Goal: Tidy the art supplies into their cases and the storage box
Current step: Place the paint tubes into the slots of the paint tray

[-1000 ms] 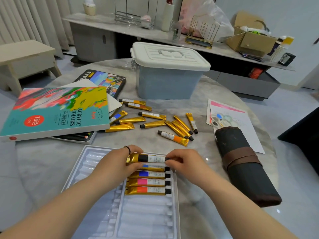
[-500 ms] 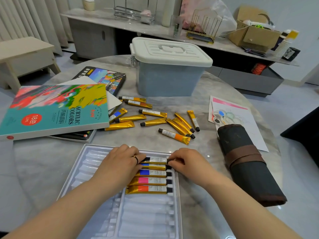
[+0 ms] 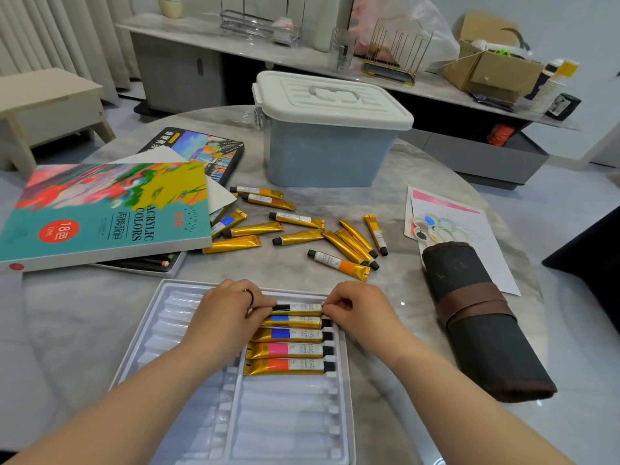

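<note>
A white plastic paint tray [image 3: 174, 323] lies on the table in front of me. Several gold paint tubes fill the top slots of its right column. The topmost tube [image 3: 298, 308], with a black band, sits in the highest slot. My left hand [image 3: 228, 317] pinches its left end and my right hand [image 3: 359, 307] pinches its cap end. Below it lie blue, pink and red-banded tubes [image 3: 288, 365]. Several loose gold tubes [image 3: 339, 263] are scattered beyond the tray. The closed storage box [image 3: 328, 129] with a white lid stands behind them.
The acrylic colours box lid [image 3: 100, 213] rests at the left over a pencil tin [image 3: 141, 265]. A dark pencil case [image 3: 208, 152] lies behind it. A rolled brown brush pouch [image 3: 476, 317] and a paper sheet with a palette [image 3: 446, 226] lie at the right.
Both hands have lowered the black-banded tube from above the tray down into the top slot of the right column. The camera has tilted slightly.
</note>
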### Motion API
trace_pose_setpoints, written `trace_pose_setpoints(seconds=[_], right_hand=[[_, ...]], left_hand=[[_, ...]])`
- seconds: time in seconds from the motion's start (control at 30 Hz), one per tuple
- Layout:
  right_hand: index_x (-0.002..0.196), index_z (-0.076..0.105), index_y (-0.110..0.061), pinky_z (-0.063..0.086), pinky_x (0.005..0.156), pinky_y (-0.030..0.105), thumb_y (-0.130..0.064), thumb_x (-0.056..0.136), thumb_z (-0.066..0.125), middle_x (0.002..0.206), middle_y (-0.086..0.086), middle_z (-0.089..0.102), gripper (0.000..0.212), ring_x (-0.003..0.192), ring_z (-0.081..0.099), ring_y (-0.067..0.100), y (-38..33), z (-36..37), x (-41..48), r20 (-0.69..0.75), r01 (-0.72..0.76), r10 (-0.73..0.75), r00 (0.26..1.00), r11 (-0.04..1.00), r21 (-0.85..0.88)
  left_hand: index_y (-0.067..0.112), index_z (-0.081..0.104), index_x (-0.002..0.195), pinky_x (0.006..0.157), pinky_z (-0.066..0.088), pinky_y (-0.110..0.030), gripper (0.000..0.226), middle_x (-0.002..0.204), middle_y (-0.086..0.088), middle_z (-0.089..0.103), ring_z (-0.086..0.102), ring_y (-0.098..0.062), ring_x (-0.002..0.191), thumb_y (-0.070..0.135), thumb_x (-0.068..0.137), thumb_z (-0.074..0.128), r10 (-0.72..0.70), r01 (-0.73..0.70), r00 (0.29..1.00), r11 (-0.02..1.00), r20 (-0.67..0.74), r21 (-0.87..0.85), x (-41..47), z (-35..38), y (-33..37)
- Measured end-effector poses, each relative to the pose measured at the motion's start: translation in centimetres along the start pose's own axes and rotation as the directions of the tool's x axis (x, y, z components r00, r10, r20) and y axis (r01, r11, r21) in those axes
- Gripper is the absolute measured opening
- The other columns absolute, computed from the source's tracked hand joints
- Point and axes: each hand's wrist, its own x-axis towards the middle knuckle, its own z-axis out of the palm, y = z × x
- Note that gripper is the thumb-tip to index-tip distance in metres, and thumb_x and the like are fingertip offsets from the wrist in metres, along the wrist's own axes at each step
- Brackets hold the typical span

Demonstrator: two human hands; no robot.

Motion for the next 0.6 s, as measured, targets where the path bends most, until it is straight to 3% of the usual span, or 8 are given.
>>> trace_pose_setpoints(seconds=[0.07,0.2,0.27,0.4,0.47,0.53,0.6], right_hand=[[0.095,0.069,-0.008,0.043,0.074,0.018,-0.015,0.089,0.058,0.098,0.004,0.067,0.014,0.080,0.050,0.008,0.0,-0.1,0.3,0.031,-0.010,0.010,0.999,1.000,-0.002],[0.096,0.069,-0.009,0.035,0.061,0.014,-0.015,0.090,0.054,0.083,-0.005,0.055,0.017,0.080,0.047,0.007,-0.2,-0.3,0.8,0.082,0.043,-0.033,0.996,0.991,-0.128],[0.099,0.068,-0.009,0.030,0.056,0.008,-0.015,0.091,0.052,0.086,-0.004,0.057,0.019,0.081,0.045,0.007,-0.4,-0.4,0.9,0.101,0.064,-0.045,0.994,0.979,-0.195],[0.097,0.069,-0.006,0.035,0.057,0.012,-0.015,0.089,0.056,0.075,-0.010,0.052,0.018,0.080,0.048,0.008,-0.4,-1.0,1.3,0.127,-0.005,0.020,0.992,0.993,-0.120],[0.100,0.069,-0.008,0.035,0.059,0.010,-0.015,0.090,0.056,0.087,-0.006,0.057,0.018,0.082,0.048,0.008,-0.5,-1.9,1.9,0.061,-0.052,0.058,0.996,0.995,-0.088],[0.109,0.065,-0.011,0.041,0.070,0.017,-0.018,0.091,0.055,0.104,0.001,0.062,0.022,0.089,0.053,0.013,-0.7,-2.6,3.0,-0.042,-0.087,0.084,0.996,0.992,-0.093],[0.122,0.057,-0.014,0.044,0.084,0.027,-0.023,0.092,0.054,0.124,0.002,0.058,0.031,0.109,0.055,0.019,-1.0,-2.7,4.5,-0.051,-0.101,0.093,0.994,0.976,-0.191]], left_hand=[[0.026,0.063,0.115,0.092,0.035,-0.022,0.026,0.104,0.011,0.055,0.040,-0.006,0.102,0.026,0.093,0.050,-0.035,0.034,0.999,0.998,-0.020,-0.061,0.2,0.2,-0.1],[0.028,0.062,0.115,0.093,0.035,-0.022,0.026,0.113,0.011,0.057,0.043,-0.009,0.109,0.030,0.092,0.050,-0.031,0.031,0.999,0.999,-0.021,-0.025,0.4,0.1,0.0],[0.029,0.061,0.117,0.094,0.034,-0.022,0.027,0.116,0.012,0.055,0.043,-0.008,0.111,0.032,0.093,0.048,-0.027,0.027,1.000,1.000,-0.012,0.005,0.4,0.0,0.1],[0.029,0.061,0.116,0.094,0.033,-0.021,0.027,0.116,0.012,0.056,0.044,-0.008,0.111,0.035,0.093,0.048,-0.023,0.023,1.000,1.000,-0.019,-0.006,0.2,-0.3,0.3],[0.028,0.061,0.115,0.093,0.033,-0.021,0.027,0.114,0.011,0.056,0.045,-0.008,0.109,0.034,0.093,0.048,-0.027,0.025,0.999,0.999,-0.047,-0.044,0.2,-0.5,0.1],[0.027,0.063,0.113,0.093,0.035,-0.022,0.025,0.111,0.010,0.058,0.046,-0.009,0.107,0.031,0.093,0.049,-0.038,0.030,0.995,0.995,-0.088,-0.091,0.1,-0.9,-0.2],[0.026,0.064,0.111,0.094,0.038,-0.025,0.023,0.109,0.008,0.059,0.047,-0.010,0.106,0.027,0.093,0.050,-0.049,0.034,0.991,0.992,-0.125,-0.120,0.1,-1.2,-0.5]])
